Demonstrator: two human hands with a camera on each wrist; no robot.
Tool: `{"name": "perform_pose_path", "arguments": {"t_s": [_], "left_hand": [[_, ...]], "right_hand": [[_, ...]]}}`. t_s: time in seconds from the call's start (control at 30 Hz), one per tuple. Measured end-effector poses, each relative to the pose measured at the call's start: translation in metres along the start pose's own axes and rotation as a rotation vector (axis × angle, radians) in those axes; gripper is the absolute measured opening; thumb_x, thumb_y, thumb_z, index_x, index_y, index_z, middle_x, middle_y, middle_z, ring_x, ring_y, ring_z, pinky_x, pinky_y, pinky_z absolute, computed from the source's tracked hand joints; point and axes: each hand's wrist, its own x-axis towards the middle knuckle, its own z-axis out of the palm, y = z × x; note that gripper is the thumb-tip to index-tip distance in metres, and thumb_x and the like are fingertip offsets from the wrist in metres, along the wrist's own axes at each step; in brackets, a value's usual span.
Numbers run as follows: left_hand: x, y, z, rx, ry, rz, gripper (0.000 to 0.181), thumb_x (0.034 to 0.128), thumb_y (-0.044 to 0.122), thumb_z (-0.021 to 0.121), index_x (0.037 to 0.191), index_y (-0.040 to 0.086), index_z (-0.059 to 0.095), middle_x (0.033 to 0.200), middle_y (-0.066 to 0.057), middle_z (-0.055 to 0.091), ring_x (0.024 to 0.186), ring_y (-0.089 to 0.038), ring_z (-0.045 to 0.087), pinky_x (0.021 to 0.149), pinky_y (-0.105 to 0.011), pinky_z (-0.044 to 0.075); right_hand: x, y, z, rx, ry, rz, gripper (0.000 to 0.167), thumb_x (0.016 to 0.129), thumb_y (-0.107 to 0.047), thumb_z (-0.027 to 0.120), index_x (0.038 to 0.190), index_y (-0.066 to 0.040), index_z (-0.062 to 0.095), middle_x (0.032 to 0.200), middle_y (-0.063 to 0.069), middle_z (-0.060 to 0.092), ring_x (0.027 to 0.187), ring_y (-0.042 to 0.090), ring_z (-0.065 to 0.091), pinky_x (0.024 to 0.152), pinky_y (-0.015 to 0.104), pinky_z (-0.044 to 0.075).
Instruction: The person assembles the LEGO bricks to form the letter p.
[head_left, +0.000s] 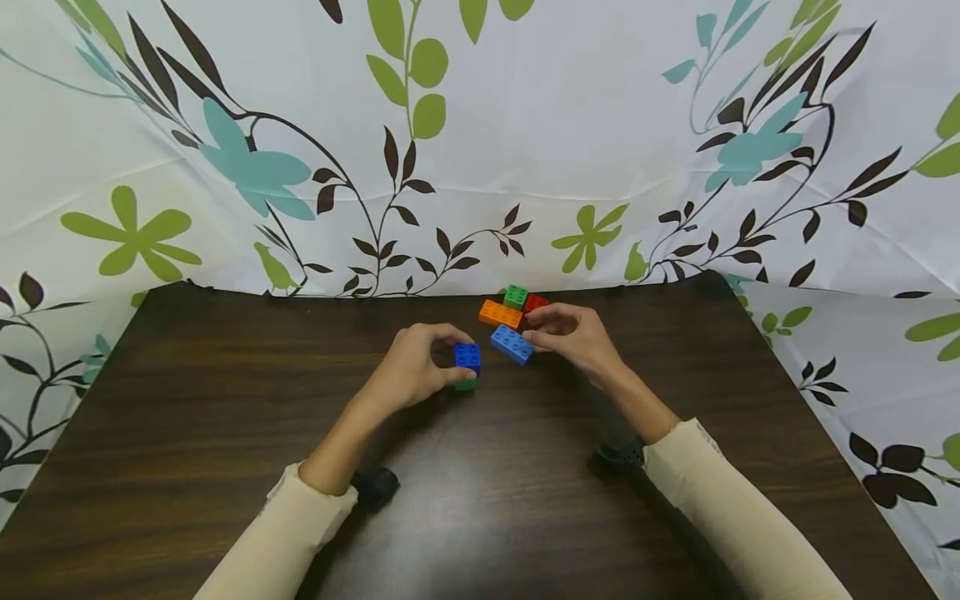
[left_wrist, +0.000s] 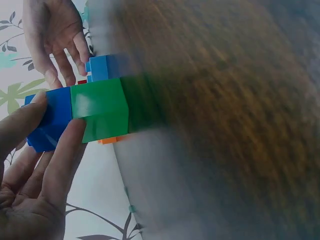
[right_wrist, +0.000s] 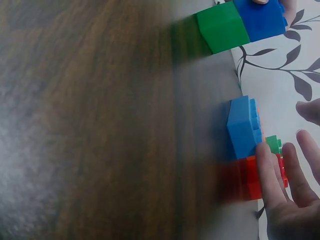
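The left hand [head_left: 414, 367] pinches a dark blue brick [head_left: 467, 356] stacked on a green brick [head_left: 466, 385]. In the left wrist view its thumb lies on the blue brick [left_wrist: 55, 114] and a fingertip reaches the green brick [left_wrist: 102, 107]. The right hand [head_left: 577, 337] is at the right end of a lighter blue brick [head_left: 512, 344], which lies on the table. One finger of the right hand [right_wrist: 290, 210] appears to touch that brick [right_wrist: 244, 127] in the right wrist view; its other fingers are spread and hold nothing.
Behind the lighter blue brick are an orange brick [head_left: 499, 314], a small green brick [head_left: 515, 297] and a red brick [head_left: 534, 303], close together. The dark wooden table [head_left: 480, 500] ends at a patterned cloth [head_left: 525, 150] behind them.
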Motion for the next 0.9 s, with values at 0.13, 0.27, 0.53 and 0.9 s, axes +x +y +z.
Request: {"name": "perform_pose_path", "arguments": {"t_s": [0.13,0.27,0.53,0.9], "left_hand": [[0.001,-0.001,0.0,-0.05,-0.004,-0.014,0.037,0.0875,0.014,0.091,0.122,0.009,0.078,0.117,-0.011,0.081,0.111,-0.029,0.074,0.101,-0.049,0.06],[0.002,-0.002,-0.001,-0.067,-0.006,-0.02,0.037,0.0866,0.013,0.091,0.121,0.009,0.079,0.114,-0.011,0.081,0.107,-0.028,0.075,0.097,-0.048,0.061],[0.001,-0.003,-0.001,-0.05,0.005,-0.038,0.037,0.0856,0.014,0.092,0.12,0.01,0.079,0.112,-0.009,0.08,0.105,-0.027,0.071,0.09,-0.042,0.059],[0.003,-0.001,0.0,-0.029,0.011,-0.067,0.036,0.0813,0.016,0.096,0.114,0.012,0.081,0.102,-0.005,0.079,0.094,-0.023,0.068,0.08,-0.033,0.054]], "right_hand": [[0.0,0.005,-0.002,-0.018,0.005,-0.002,0.037,0.096,-0.01,0.082,0.128,0.004,0.072,0.13,0.026,0.073,0.091,0.015,0.075,0.084,0.032,0.066],[-0.001,0.007,-0.003,-0.041,0.0,0.015,0.037,0.095,-0.011,0.082,0.128,0.003,0.072,0.132,0.025,0.072,0.089,0.014,0.074,0.083,0.029,0.066],[-0.001,0.009,-0.003,-0.086,-0.014,0.024,0.039,0.095,-0.013,0.083,0.13,0.001,0.072,0.134,0.024,0.071,0.09,0.016,0.075,0.081,0.028,0.066],[-0.003,0.015,-0.002,-0.16,-0.023,0.037,0.039,0.094,-0.018,0.084,0.13,-0.003,0.073,0.132,0.02,0.073,0.099,0.023,0.073,0.083,0.023,0.059]]}}
